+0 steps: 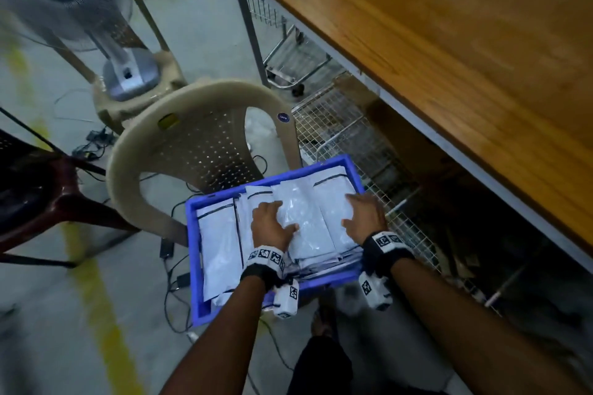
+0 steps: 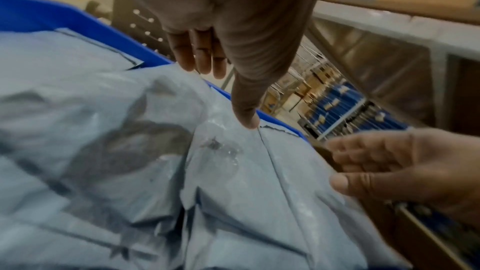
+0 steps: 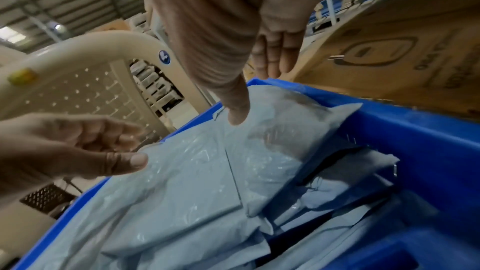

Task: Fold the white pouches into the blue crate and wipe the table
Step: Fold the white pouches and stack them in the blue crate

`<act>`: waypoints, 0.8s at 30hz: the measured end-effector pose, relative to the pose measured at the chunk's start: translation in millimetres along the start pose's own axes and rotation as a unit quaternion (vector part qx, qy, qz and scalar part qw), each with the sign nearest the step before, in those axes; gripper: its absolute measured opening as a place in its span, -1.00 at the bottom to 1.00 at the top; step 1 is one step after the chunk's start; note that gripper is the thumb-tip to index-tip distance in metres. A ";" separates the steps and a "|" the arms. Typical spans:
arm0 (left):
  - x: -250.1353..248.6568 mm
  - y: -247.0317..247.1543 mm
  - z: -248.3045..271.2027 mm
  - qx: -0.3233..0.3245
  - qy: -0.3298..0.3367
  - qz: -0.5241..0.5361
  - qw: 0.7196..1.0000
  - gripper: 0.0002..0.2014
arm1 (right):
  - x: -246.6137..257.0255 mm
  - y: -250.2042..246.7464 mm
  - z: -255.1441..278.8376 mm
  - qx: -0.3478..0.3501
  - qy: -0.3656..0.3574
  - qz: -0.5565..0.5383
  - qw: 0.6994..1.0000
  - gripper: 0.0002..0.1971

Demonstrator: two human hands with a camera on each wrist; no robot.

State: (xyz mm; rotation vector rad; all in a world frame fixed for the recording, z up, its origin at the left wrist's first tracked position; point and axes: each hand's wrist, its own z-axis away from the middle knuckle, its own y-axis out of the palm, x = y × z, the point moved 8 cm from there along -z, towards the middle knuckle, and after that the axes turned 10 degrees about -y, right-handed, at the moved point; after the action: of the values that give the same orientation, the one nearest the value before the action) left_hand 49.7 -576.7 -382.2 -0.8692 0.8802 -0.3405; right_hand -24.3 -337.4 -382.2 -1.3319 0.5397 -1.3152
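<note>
- Head view: your left hand (image 1: 271,224) and right hand (image 1: 365,216) both lie flat, fingers straight, on the white pouches (image 1: 305,221) stacked in the blue crate (image 1: 197,292). The crate stands below the counter (image 1: 449,42), in front of a beige plastic chair (image 1: 199,125). Neither grip is closed on anything; you are pressing, not holding. No pouch is in sight on the part of the counter that shows.
- Left wrist view: your left fingers (image 2: 205,59) are straight and reach the far edge of the top pouch, the thumb tip down beside its folded seam. The film shows creases and glossy patches, so judge it thin, light, limp and slick: it will likely spring open or slide if you let go quickly.
- Right wrist view: your right hand's thumb rests on the same stack near the crate's far wall (image 3: 415,130), the left hand hovering just beside with relaxed fingers. The crate looks full, with pouches riding up its sides. Best to take a pouch by a folded edge or corner, pinching both layers, since flat pressure alone probably won't keep slippery film folded.
</note>
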 end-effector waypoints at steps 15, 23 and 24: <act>-11.3 103.9 -19.6 0.175 0.128 -0.342 0.914 0.01 | -12.1 77.6 -19.2 0.202 -0.052 -0.008 0.978 -0.25; -35.0 71.3 -1.2 0.164 0.113 -0.256 0.946 -0.06 | -3.3 32.6 -5.6 0.132 -0.035 -0.060 0.989 -0.29; -42.0 63.1 4.9 0.162 0.105 -0.219 0.957 -0.09 | -1.9 20.3 -0.4 0.110 -0.031 -0.066 0.991 -0.31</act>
State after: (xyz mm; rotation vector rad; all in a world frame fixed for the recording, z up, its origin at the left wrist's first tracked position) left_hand 22.9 -510.4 -407.5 -0.7230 0.7907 -0.9510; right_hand -17.7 -341.2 -401.1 -1.2367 0.2579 -1.3930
